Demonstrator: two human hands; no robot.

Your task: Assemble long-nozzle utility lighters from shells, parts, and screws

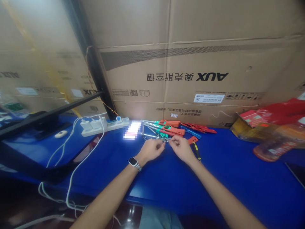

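Both my hands meet over the blue table (pixel 233 178), pinching a small metal part (pixel 166 141) between them. My left hand (pixel 152 149), with a watch (pixel 134 163) on its wrist, has its fingers closed on one end. My right hand (pixel 181 148) is closed on the other end. Just behind the hands lies a pile of long stick lighters (pixel 170 127) with orange, teal and red handles and thin metal tubes. A screwdriver with a dark handle (pixel 196 152) lies beside my right hand.
A lit phone (pixel 132 129) lies left of the lighters. A white power strip (pixel 105 124) with chargers and trailing white cables sits further left. Large cardboard boxes (pixel 190 73) wall the back. Red and orange bags and packets (pixel 271 130) crowd the right.
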